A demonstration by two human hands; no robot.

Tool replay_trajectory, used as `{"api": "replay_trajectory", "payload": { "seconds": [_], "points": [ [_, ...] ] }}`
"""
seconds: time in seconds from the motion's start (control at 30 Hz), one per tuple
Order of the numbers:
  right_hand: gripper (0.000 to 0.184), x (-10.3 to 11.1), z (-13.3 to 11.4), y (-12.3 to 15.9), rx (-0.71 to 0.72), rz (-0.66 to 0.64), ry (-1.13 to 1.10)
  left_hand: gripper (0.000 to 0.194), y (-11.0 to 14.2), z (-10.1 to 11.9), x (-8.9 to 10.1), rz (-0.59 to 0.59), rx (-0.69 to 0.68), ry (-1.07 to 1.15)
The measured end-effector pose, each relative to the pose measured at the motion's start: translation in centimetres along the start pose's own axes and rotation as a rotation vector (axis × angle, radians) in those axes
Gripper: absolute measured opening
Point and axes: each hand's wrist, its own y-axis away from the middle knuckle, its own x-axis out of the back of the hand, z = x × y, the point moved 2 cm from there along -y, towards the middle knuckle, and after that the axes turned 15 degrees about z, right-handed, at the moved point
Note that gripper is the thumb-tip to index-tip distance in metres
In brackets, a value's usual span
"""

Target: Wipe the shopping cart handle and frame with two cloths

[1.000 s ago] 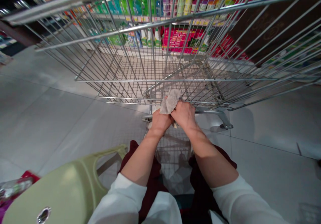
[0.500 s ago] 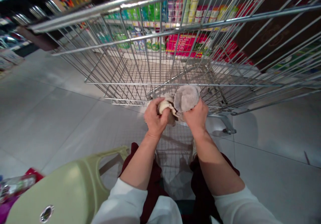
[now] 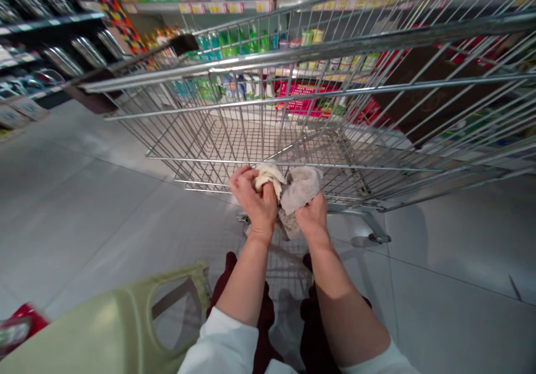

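Both my hands hold a crumpled grey-and-cream cloth just in front of a wire shopping cart. My left hand is closed round the cream end of the cloth. My right hand grips the grey end, which bulges up above its fingers. The hands are close together, near the cart's lower rear bars. My white sleeves are pushed up the forearms.
A pale green plastic stool stands at my lower left, with something red beside it. Store shelves with bottles and packs run behind the cart. A dark shelf unit is at far left. Grey floor tiles surround the cart.
My hands have shifted a little left and down with the cloth, and have reworked it: the grey part is more bunched. The view has tilted upward, showing more shelves.
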Motion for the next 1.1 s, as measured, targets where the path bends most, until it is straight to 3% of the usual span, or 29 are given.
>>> {"api": "replay_trajectory", "payload": {
  "seconds": [0.17,0.27,0.4,0.5,0.57,0.73,0.8,0.9,1.03,1.07,1.1],
  "points": [
    [0.021,0.1,-0.5,-0.4,-0.014,0.008,0.055,0.011,-1.8,-0.3,0.9,0.081,-0.043,-0.101],
    [0.024,0.0,-0.7,-0.5,0.003,0.023,0.033,0.017,-2.1,-0.7,0.9,0.04,-0.038,-0.052],
    [0.029,-0.2,-0.9,-0.4,0.007,0.035,-0.016,0.032,-0.8,-1.3,0.2,0.049,0.087,-0.044],
    [0.029,-0.2,-1.0,-0.4,-0.011,0.033,-0.026,0.03,0.6,-2.0,-0.2,0.038,0.156,-0.166],
    [0.026,-0.1,-1.1,-0.5,-0.013,0.036,-0.018,0.024,1.2,-2.6,-0.2,-0.021,0.187,-0.217],
    [0.02,0.0,-1.1,-0.6,0.007,0.031,0.003,0.025,1.8,-4.0,0.3,-0.35,0.244,-0.32],
    [0.018,-0.1,-1.0,-0.6,0.009,0.027,0.007,0.025,1.5,-4.1,0.5,-0.418,0.271,-0.335],
    [0.018,-0.2,-1.0,-0.7,0.012,0.032,0.016,0.02,0.4,-3.9,0.8,-0.336,0.256,-0.234],
    [0.024,-0.1,-1.0,-0.7,0.019,0.013,0.001,0.022,-2.4,-4.1,1.6,0.074,0.131,-0.096],
    [0.024,-0.1,-1.0,-0.8,0.019,0.009,-0.006,0.024,-3.1,-4.5,1.6,0.11,0.115,-0.103],
    [0.024,0.0,-1.1,-0.8,0.02,0.008,-0.012,0.022,-3.5,-5.0,1.4,0.069,0.109,-0.119]
  ]
}}
